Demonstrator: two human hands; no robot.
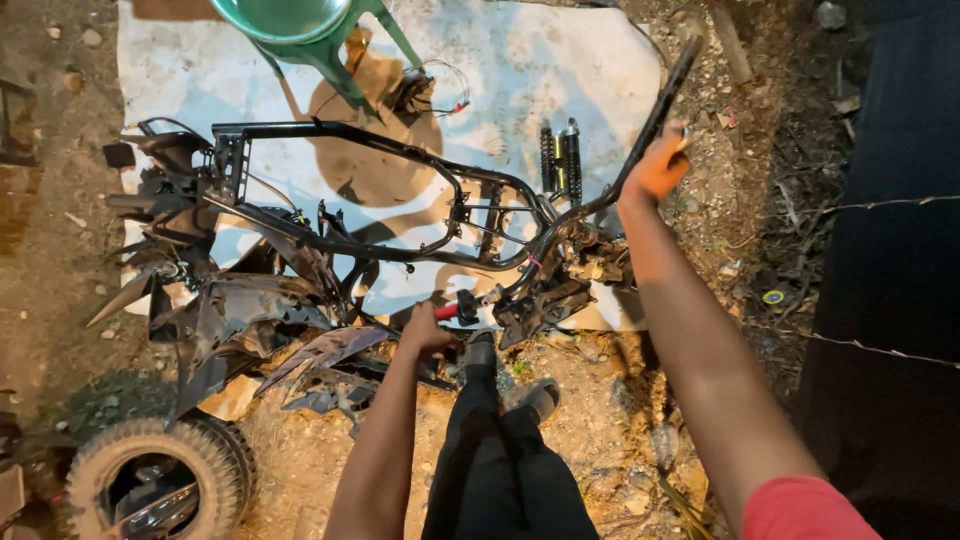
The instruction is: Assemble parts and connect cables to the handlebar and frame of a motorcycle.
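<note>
Head view: my left hand (pixel 428 330) is closed on a red-handled tool (pixel 447 311) at the frame (pixel 400 200), about 6 o'clock. My right hand (pixel 655 168), at 2 o'clock, is wrapped around the frame's black bar (pixel 668 85). The frame lies on a sheet (pixel 560 60); a tyre (pixel 150 470) sits at 8 o'clock.

You're in an open-air repair spot on bare dirt, not a proper workshop. A stripped black vehicle frame (pixel 400 200) lies on a white tarp (pixel 560 60) spread over gravel, with loose body panels (pixel 250 320), a knobby tyre (pixel 150 470), shock absorbers (pixel 560 155) and a green plastic stool (pixel 310 35) around it.
</note>
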